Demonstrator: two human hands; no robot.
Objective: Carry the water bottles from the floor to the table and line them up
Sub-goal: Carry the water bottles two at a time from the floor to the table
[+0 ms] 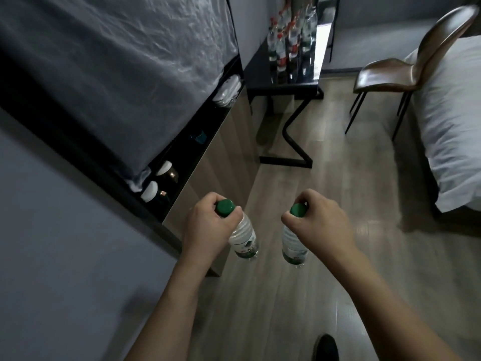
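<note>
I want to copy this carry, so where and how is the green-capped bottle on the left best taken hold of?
Judging by the hold shown, grip the left bottle at its neck just under the green cap, coming from above. It hangs upright, and the cap's wider rim should stop it slipping through the curled fingers of the left hand. The ribbed body below is wider and harder to wrap.

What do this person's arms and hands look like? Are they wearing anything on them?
Both forearms are bare up to the frame edge, with no sleeves in view. The left hand and right hand wear no gloves, and no rings, watch or wristband show.
</note>
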